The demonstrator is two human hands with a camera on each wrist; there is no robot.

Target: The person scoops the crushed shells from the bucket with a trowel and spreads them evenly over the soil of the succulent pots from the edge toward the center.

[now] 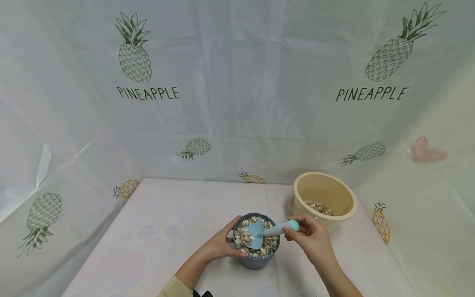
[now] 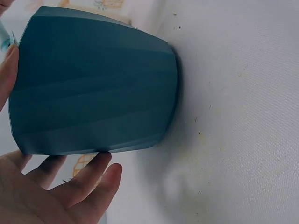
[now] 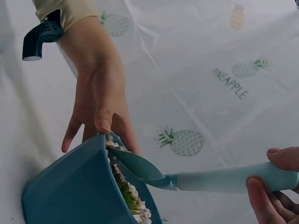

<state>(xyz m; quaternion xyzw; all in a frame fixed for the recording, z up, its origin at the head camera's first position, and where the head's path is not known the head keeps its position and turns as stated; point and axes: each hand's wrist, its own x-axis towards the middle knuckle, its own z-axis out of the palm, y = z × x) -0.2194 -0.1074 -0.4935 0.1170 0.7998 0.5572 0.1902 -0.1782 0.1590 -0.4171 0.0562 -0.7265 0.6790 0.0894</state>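
Observation:
A blue-grey flower pot [image 1: 254,263] stands upright on the table, filled near its rim with pale gravel [image 1: 266,248]. My left hand [image 1: 220,244] holds the pot from the left, thumb at the near side and fingers around the far side; the left wrist view shows fingertips [image 2: 103,161] against its wall. Between thumb and fingers, my right hand [image 1: 313,239] grips the handle end of a light-blue trowel [image 1: 274,230]. Its blade lies over the gravel inside the pot, bearing some of it. A bit of green plant [image 3: 132,201] shows among the gravel in the right wrist view.
A cream tub [image 1: 351,208] stands at the back right, with more gravel [image 1: 321,208] at its bottom. Pineapple-printed sheeting [image 1: 237,103] hangs behind and at both sides. Small crumbs lie on the white tabletop [image 2: 233,140].

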